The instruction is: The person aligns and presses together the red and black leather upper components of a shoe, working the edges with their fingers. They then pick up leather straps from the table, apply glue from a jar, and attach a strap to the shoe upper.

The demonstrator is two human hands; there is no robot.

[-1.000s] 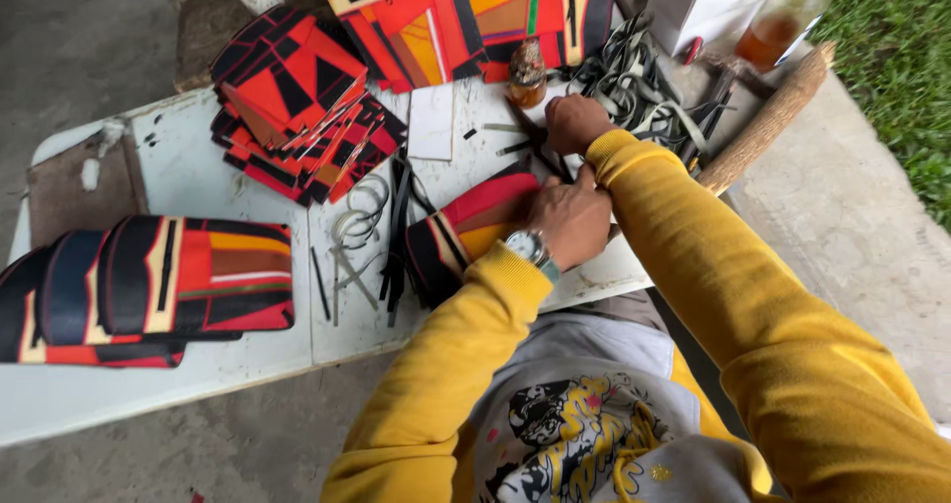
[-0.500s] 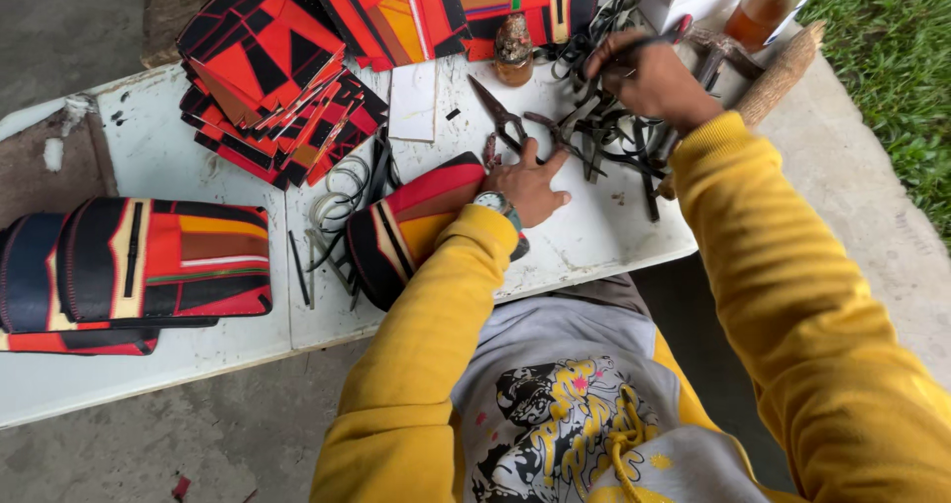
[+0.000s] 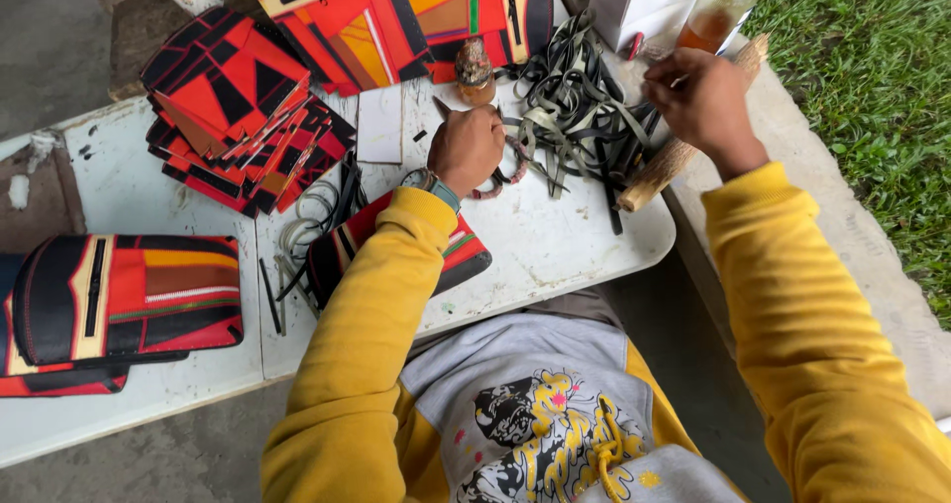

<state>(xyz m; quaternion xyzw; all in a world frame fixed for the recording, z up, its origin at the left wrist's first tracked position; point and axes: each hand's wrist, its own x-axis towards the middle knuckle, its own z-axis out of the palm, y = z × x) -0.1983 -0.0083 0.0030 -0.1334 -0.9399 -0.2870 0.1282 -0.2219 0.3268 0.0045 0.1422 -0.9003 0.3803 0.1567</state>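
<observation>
The left hand [image 3: 466, 148] lies closed on the white table [image 3: 555, 245], its fingers covering a tool with pink handles [image 3: 500, 178]; the grip itself I cannot tell. The right hand [image 3: 701, 99] is raised over the pile of dark straps [image 3: 575, 116], fingers pinching one strap. A red-and-black pouch [image 3: 342, 250] lies under the left forearm.

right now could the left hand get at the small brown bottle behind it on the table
Probably yes. The left hand rests on the white table just in front of the small brown bottle, and nothing stands between them; the tangle of dark straps lies off to the side.
</observation>
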